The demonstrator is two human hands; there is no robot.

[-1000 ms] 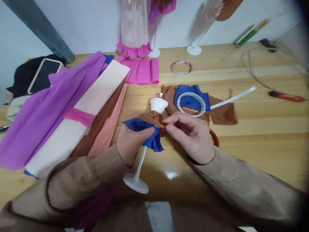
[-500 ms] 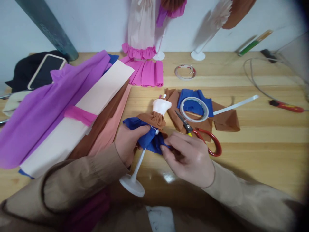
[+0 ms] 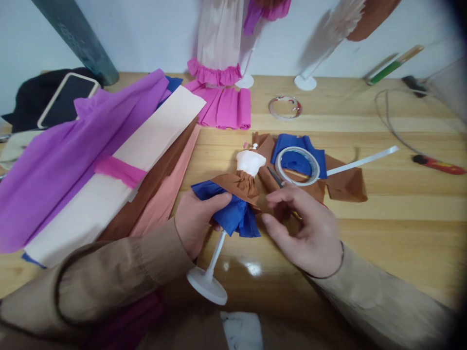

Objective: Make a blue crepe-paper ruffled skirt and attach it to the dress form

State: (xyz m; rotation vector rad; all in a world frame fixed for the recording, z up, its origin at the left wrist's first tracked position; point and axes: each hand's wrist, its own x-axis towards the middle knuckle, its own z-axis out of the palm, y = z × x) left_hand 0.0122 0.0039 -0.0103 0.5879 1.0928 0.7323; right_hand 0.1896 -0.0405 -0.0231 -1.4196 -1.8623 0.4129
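A small white dress form (image 3: 250, 163) on a round-based stand (image 3: 207, 286) leans in front of me. It wears a gathered brown skirt layer (image 3: 239, 185) over a blue crepe paper layer (image 3: 229, 214). My left hand (image 3: 199, 214) grips the blue and brown layers at the form's left side, thumb on top. To the right of the skirt, my right hand (image 3: 304, 228) is apart from it, thumb and fingers separated with nothing between them. Scissors (image 3: 275, 176) lie beyond that hand, their handles mostly hidden by it.
A tape roll (image 3: 315, 170) rests on blue and brown paper scraps (image 3: 345, 182), beside a white strip (image 3: 363, 160). Purple paper (image 3: 91, 146), a cream sheet (image 3: 156, 131) and a phone (image 3: 67, 99) lie left. Farther back are pink folded paper (image 3: 228, 108), another tape roll (image 3: 285, 108) and a red-handled tool (image 3: 438, 165).
My right hand has let go of the blue layer's edge and moved right, its fingers parting. The blue layer now hangs down. My left hand keeps its grip.
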